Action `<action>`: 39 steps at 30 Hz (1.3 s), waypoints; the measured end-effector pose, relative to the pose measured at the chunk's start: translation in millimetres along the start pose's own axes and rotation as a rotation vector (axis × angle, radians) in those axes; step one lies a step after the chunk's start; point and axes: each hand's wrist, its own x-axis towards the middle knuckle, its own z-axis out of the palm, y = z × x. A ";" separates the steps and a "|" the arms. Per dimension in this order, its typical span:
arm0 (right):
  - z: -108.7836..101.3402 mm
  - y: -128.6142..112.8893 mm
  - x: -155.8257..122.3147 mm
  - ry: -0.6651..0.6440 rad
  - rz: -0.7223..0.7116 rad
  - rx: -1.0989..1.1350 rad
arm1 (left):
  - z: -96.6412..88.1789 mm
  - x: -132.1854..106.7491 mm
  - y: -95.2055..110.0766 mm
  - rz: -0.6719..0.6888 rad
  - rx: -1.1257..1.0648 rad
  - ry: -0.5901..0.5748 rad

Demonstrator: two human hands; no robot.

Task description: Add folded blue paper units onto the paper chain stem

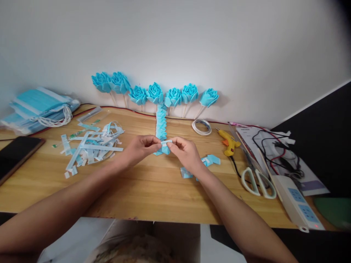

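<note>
My left hand (143,149) and my right hand (187,150) meet at the middle of the table. Between their pinched fingertips is a small blue-and-white strip (165,142), held from both ends. Just under and behind it, a row of overlapping folded light-blue pieces (161,122) runs back toward the wall. A few more blue pieces (211,160) lie beside my right wrist, partly hidden by it. Several blue flowers on sticks (155,93) lean against the wall behind the row.
Left are cut strip scraps (91,146), a stack of blue face masks (38,104) and a phone (18,157). To the right lie a tape roll (202,132), a yellow glue gun (228,142), scissors (255,182), papers, cables and a power strip (297,202).
</note>
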 end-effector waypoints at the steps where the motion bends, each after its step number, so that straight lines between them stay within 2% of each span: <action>1: 0.1 -0.6 -0.2 0.003 -0.001 -0.005 | 0.1 -0.1 -0.2 -0.002 0.004 -0.004; 6: -0.1 -2.3 -1.6 -0.005 -0.005 -0.065 | 1.2 -1.0 1.7 -0.008 -0.002 -0.005; 12: -1.1 0.8 0.0 -0.036 -0.045 -0.104 | 1.8 -1.2 7.5 -0.025 -0.099 0.056; 15: -1.9 -3.1 -0.1 0.091 -0.161 -0.209 | 1.5 -0.4 7.6 -0.026 -0.118 0.080; 18: -1.8 -11.1 -3.0 0.262 -0.352 -0.467 | 2.0 0.3 3.8 -0.012 -0.079 0.091; 20: -1.1 -14.7 -5.2 0.277 -0.450 -0.629 | 2.9 0.2 1.2 0.001 -0.030 0.098; 22: -0.2 -15.3 -6.2 0.232 -0.490 -0.740 | 4.0 -0.3 -0.2 0.011 0.010 0.098; 27: 1.1 -11.1 -5.1 0.139 -0.430 -0.805 | 6.0 -2.0 0.4 0.045 0.082 0.098; 34: 3.4 -9.1 -3.8 0.145 -0.414 -0.745 | 10.4 -3.0 0.9 0.219 0.229 0.142; 39: 4.9 -5.1 -3.3 0.149 -0.440 -0.699 | 11.9 -3.3 0.5 0.264 0.250 0.165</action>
